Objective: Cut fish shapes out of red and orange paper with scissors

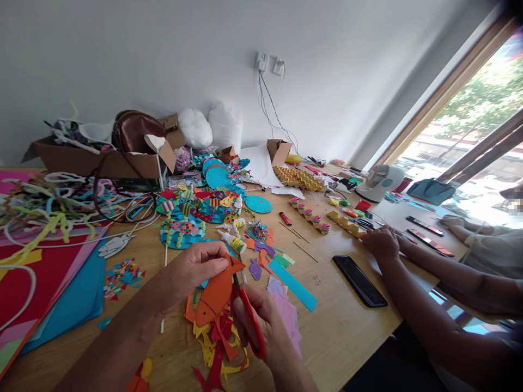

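My left hand pinches an orange paper fish near its tail between thumb and fingers. The fish has a drawn eye and a dark line across its head end, which points down toward me. Red-handled scissors sit in my right hand, fingers closed round the loops. Their blades lie against the fish's edge beside the tail; how far apart they are, I cannot tell. Under the fish is a heap of red, orange and yellow paper scraps. A small purple paper fish lies just beyond the scissors.
Glue bottles and decorated blue paper pieces lie ahead. Coloured paper sheets are at left, with a cardboard box behind. A black phone lies right, near a co-worker's hands. Another person sits farther right.
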Available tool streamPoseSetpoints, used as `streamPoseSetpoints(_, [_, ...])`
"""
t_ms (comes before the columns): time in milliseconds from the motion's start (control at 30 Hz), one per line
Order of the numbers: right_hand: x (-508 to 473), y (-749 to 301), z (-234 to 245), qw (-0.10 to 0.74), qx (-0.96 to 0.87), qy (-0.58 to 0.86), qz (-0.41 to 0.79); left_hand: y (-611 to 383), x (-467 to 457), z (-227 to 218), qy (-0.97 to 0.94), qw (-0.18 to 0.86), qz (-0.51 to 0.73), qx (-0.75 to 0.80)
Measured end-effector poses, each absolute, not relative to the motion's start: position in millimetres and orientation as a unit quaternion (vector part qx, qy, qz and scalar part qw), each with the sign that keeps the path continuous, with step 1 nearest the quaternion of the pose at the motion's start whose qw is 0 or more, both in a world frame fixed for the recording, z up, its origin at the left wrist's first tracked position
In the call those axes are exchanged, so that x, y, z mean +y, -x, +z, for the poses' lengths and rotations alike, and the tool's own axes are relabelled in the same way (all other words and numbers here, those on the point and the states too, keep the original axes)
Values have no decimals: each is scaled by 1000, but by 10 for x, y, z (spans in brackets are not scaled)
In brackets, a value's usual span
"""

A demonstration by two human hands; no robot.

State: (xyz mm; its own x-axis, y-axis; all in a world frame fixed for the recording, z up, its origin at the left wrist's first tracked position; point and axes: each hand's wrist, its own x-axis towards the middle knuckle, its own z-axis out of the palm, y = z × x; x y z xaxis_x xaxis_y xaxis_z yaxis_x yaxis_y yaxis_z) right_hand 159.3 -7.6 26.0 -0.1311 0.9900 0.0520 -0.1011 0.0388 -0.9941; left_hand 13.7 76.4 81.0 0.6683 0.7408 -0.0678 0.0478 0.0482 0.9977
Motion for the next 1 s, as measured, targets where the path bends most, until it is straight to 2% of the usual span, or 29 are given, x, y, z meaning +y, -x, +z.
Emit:
streamPoseSetpoints(500, [-93, -1617, 273, 489, -549, 449, 508, -139, 755, 780, -636, 671, 256, 284])
streamPoseSetpoints(1000, [-136, -1657, 288, 457, -579, 461, 494, -88, 781, 818, -685, 633, 220, 286])
